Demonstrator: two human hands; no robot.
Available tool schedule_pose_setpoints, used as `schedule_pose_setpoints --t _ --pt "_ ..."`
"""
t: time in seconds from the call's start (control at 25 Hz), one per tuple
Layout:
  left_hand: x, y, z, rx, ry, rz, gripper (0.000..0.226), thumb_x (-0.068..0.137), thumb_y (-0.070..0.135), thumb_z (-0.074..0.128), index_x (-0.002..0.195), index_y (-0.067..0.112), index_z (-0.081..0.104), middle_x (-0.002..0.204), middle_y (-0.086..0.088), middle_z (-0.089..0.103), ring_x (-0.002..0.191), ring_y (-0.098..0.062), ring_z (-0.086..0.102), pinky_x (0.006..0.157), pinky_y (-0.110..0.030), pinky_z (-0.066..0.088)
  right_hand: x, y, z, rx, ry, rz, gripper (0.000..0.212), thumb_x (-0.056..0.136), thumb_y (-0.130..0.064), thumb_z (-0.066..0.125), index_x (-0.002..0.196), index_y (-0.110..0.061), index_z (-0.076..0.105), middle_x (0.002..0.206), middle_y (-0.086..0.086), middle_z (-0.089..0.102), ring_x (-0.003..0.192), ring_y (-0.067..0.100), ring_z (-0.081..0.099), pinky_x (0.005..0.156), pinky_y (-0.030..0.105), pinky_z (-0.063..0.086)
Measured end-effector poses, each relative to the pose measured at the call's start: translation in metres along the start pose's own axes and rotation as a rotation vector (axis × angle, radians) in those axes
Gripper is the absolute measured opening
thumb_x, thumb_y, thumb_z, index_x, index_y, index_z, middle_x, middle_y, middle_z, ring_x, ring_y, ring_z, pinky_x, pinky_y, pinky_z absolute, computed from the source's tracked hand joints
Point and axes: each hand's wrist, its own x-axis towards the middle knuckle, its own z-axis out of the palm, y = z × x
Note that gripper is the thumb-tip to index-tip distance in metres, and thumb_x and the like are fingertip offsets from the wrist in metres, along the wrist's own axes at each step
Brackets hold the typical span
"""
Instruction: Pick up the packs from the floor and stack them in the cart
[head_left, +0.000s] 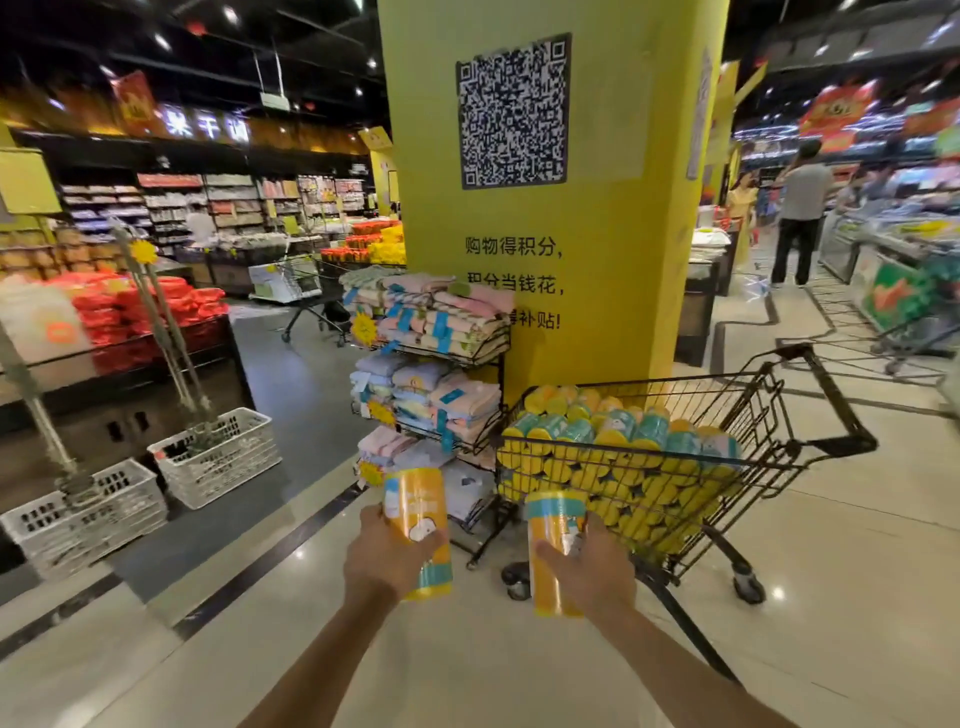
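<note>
My left hand (387, 553) grips an upright yellow and teal cylindrical pack (417, 512). A second yellow pack (551, 525) stands upright in the grip of my right hand (589, 569). Both packs are held above the floor, in front of me and just left of a black wire shopping cart (779, 410). The cart's basket is filled nearly to the rim with several matching packs (613, 441) lying on their sides in rows.
A wire rack of folded towels (436, 332) stands against a yellow pillar (550, 208) beside the cart. Two white plastic crates (218, 457) sit on the floor at left. Shelves and displays line the left; people stand at back right.
</note>
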Motion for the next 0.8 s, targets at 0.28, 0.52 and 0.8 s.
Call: schedule_pose_setpoints --t 0.28,0.52,0.8 --pt "0.131 0.071 0.153 0.076 -0.282 0.147 0.070 0.068 0.047 0.080 0.122 0.015 0.047 0.111 -0.004 0.063 0.103 -0.025 0.061 0.082 -0.030 0.047 0.144 0.040 -0.022 0.023 0.156 0.161 0.053 0.080 -0.050 0.067 0.118 -0.018 0.050 0.090 -0.003 0.061 0.085 0.018 0.059 0.069 0.027 0.045" --pt "0.233 0.150 0.270 0.121 -0.494 0.263 0.062 0.072 0.045 0.078 0.115 0.017 0.044 0.103 0.000 0.064 0.096 -0.024 0.062 0.077 -0.033 0.051 0.271 0.051 -0.058 0.033 0.327 0.271 0.045 0.079 -0.049 0.068 0.111 -0.020 0.052 0.091 -0.002 0.065 0.081 0.019 0.059 0.068 0.027 0.044" --pt "0.304 0.230 0.427 0.068 -0.642 0.296 0.077 0.077 0.040 0.077 0.135 0.011 0.037 0.126 -0.006 0.057 0.112 -0.028 0.057 0.077 -0.026 0.039 0.408 0.107 -0.116 0.028 0.509 0.349 0.044 0.079 -0.044 0.070 0.110 -0.018 0.053 0.083 -0.002 0.061 0.072 0.017 0.057 0.066 0.027 0.045"
